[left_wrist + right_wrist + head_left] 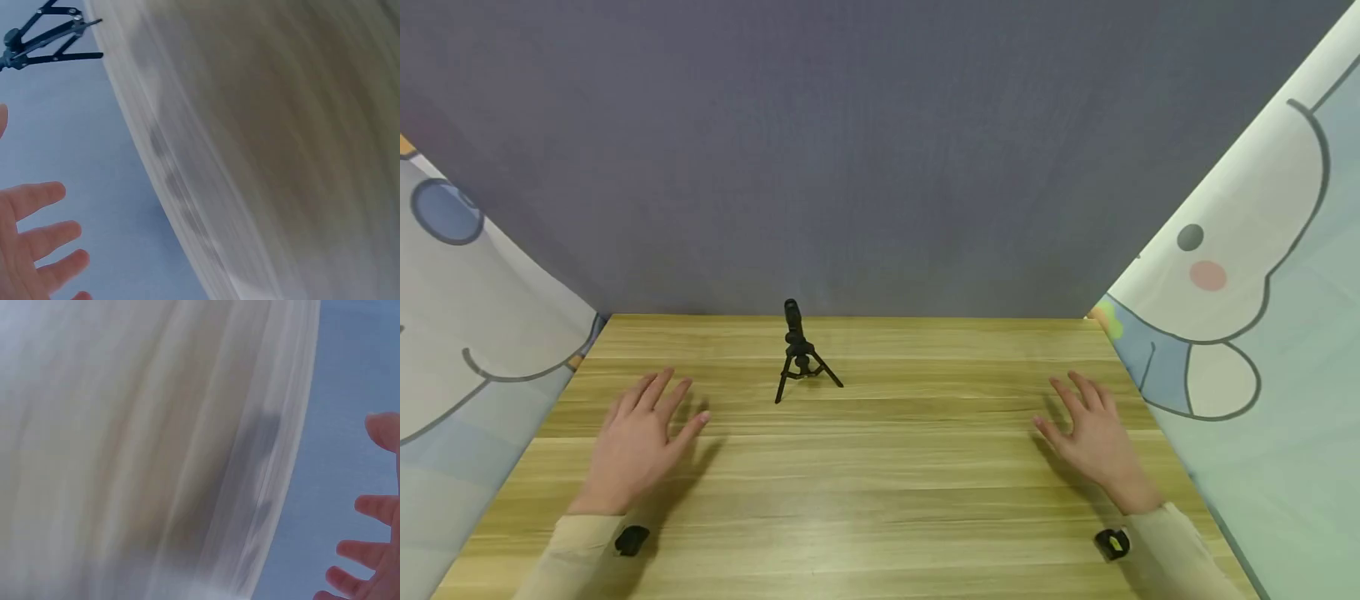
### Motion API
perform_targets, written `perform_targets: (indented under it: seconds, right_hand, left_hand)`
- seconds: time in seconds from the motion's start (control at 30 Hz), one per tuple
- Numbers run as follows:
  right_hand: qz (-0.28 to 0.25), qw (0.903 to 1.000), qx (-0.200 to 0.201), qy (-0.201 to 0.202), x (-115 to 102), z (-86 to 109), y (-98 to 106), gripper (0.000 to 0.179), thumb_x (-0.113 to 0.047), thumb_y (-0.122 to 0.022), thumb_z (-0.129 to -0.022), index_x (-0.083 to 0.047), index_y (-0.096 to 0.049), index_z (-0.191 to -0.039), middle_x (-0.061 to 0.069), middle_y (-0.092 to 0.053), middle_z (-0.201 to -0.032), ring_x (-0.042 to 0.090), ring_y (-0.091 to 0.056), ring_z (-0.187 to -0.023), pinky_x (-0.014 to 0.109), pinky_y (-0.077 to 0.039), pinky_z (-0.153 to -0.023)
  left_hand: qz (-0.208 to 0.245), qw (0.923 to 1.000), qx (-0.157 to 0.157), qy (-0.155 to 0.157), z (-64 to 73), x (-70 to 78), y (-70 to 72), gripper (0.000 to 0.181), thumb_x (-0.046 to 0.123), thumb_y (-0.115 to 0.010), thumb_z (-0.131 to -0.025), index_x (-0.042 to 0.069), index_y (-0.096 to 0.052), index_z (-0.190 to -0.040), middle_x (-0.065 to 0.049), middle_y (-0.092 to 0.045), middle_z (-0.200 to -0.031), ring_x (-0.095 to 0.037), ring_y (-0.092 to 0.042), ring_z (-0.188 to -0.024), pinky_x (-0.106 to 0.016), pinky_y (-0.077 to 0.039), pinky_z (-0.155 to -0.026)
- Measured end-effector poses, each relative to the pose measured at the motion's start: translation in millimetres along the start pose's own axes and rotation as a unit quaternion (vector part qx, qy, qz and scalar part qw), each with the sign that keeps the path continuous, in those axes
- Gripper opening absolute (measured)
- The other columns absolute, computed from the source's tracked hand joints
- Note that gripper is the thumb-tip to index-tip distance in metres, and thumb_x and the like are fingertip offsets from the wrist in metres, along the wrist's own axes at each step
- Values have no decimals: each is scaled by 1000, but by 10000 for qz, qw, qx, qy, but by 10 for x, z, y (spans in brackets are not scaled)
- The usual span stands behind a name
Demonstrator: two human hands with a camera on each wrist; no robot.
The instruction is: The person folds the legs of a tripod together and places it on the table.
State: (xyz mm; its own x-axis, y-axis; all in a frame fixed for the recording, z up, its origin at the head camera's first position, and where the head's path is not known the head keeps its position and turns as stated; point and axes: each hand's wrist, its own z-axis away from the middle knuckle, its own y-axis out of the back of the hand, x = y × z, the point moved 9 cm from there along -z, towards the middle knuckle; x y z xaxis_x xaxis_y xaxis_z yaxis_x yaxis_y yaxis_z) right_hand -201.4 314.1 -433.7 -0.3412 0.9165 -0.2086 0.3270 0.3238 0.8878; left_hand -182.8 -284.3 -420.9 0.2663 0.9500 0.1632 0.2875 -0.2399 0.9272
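Observation:
A small black tripod stands on its spread legs toward the back of the wooden table, left of the middle. My left hand is over the table's left side, fingers spread and holding nothing; the tripod is to its right and farther back. Over the right side, my right hand has its fingers apart, with nothing in them. Both hands cast shadows on the wood. In the left wrist view the tripod legs show at the upper left, beyond the fingers.
A plain grey panel rises behind the table's back edge. Cartoon-printed cloth hangs on the left and on the right. Small dark devices sit at the left wrist and the right wrist.

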Motion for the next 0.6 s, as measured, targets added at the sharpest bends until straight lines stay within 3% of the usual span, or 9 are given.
perform_targets:
  seconds: [0.17, 0.33, 0.6]
  right_hand:
    - [-252, 9996, 140, -78, -35, -6, -14, 64, -32, -76, -86, 0, -55, -136, 33, -45, -138, 59, -39, -119, 69, -32, -95]
    - [-628, 9977, 160, -213, -59, -25, -51, 59, -23, -77, -85, 2, -55, -134, 32, -47, -137, 59, -40, -118, 69, -30, -95]
    - [-1195, 9919, 264, -342, -198, -117, -112, 55, -15, -74, -85, 3, -57, -133, 30, -51, -136, 55, -44, -120, 68, -32, -97]
  left_hand:
    - [731, 9972, 31, 157, -44, 65, -25, 59, 42, -59, -99, 0, -53, -141, -28, -43, -147, -53, -41, -128, -65, -31, -103]
    - [1427, 9887, -23, 457, -91, 84, -104, 55, 39, -57, -101, 3, -53, -143, -26, -49, -143, -53, -47, -122, -69, -36, -93]
    - [2225, 9732, -89, 579, -187, 160, -180, 48, 34, -55, -103, 3, -55, -140, -23, -57, -136, -45, -56, -116, -65, -45, -87]
